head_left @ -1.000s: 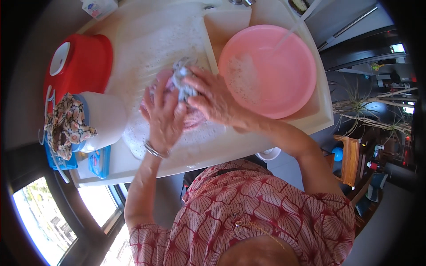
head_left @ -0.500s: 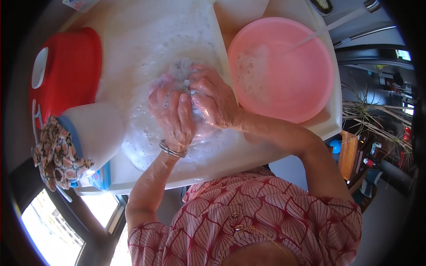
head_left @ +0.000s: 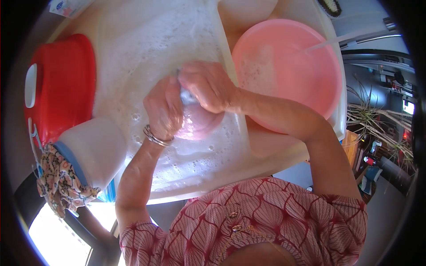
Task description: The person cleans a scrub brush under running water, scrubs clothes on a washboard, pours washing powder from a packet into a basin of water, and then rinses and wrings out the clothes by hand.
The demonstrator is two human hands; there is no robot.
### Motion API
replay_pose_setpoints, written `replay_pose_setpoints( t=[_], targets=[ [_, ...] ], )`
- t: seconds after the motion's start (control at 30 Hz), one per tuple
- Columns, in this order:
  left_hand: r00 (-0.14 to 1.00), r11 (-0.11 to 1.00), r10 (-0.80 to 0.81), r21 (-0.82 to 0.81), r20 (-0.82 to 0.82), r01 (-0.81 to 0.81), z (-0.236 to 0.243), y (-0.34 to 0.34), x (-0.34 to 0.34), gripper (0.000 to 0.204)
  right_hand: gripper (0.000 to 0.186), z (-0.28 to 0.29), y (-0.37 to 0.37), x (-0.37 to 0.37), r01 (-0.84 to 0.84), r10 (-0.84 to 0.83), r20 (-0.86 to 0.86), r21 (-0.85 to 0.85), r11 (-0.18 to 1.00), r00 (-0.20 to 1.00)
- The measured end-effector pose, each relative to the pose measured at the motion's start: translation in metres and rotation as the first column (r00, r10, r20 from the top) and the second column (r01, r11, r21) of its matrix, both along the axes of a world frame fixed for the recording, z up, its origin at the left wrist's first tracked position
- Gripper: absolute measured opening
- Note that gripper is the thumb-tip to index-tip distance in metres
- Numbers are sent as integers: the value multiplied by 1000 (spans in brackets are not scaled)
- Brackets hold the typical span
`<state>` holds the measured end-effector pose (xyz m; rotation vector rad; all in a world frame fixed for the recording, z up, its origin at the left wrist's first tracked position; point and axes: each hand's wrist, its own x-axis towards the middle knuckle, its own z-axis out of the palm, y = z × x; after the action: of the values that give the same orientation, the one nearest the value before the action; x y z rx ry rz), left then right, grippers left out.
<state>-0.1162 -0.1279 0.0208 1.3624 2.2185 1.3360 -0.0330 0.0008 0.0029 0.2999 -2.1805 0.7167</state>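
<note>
My left hand, with bracelets at the wrist, and my right hand are closed side by side over a wet pink cloth. The cloth bulges out, glossy, below and between my fists; a bluish-white patch shows between them, too blurred to make out. Around them spreads sudsy water in the left part of a white wash sink. My fingertips and whatever they wrap are hidden from view.
A pink basin with foamy water stands on the right beneath a tap's stream. On the left are a red tub, a white container with a blue rim, and a patterned cloth hanging from it.
My hands have tightened into fists, and more of the pink cloth shows beneath them. The foam around them has spread and thinned. The whole view has shifted slightly.
</note>
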Motion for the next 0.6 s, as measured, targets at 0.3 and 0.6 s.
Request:
replay_pose_setpoints(
  t=[0.3,0.6],
  targets=[
    [687,999,9,33,-727,22,-11,-2,-28,34,29,-1,15,-4,302,-254,340,-97,948,905],
    [793,996,46,30,608,-81,44,-26,11,50,40,49,-37,61,77,192,538,-438,896,821]
  ],
)
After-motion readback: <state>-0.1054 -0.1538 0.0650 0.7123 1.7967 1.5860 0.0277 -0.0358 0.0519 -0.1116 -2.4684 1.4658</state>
